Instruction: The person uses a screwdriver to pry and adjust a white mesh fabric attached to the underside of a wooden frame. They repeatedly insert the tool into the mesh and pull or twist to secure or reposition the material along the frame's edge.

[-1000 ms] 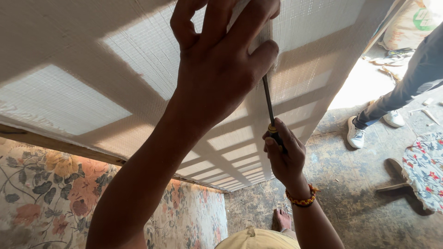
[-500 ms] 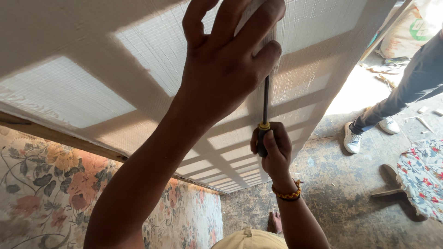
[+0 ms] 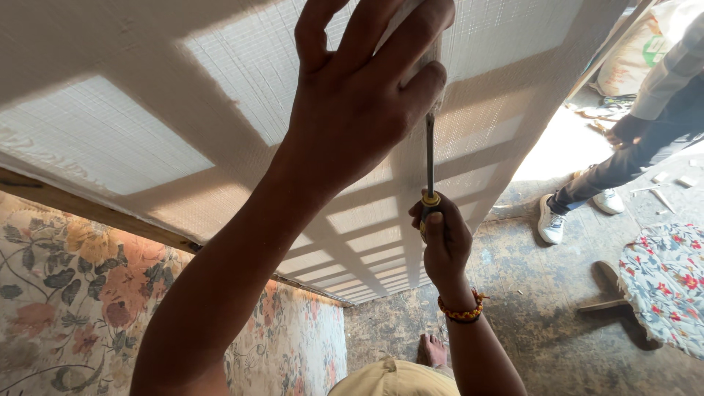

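The white woven mesh fabric (image 3: pixel 132 139) stretched over a wooden frame fills the upper part of the view, its slats showing through as darker bands. The left hand (image 3: pixel 359 103) lies spread against this fabric, fingers curled around something at the top that is hidden, likely pinning the cloth taut at the spot being worked. Just below that hand, the right hand (image 3: pixel 442 246) is clenched around the handle of a long screwdriver with a dark steel shaft and brass collar (image 3: pixel 430 165), held upright so its tip meets the fabric under the left fingers; the tip itself is hidden. An orange bead bracelet (image 3: pixel 462 312) circles the right wrist. Below the fabric's lower edge sits floral upholstery in cream and orange (image 3: pixel 66 293). Right of the fabric, another person's leg in a white sneaker (image 3: pixel 551 220) stands on the rough concrete floor (image 3: pixel 557 308)
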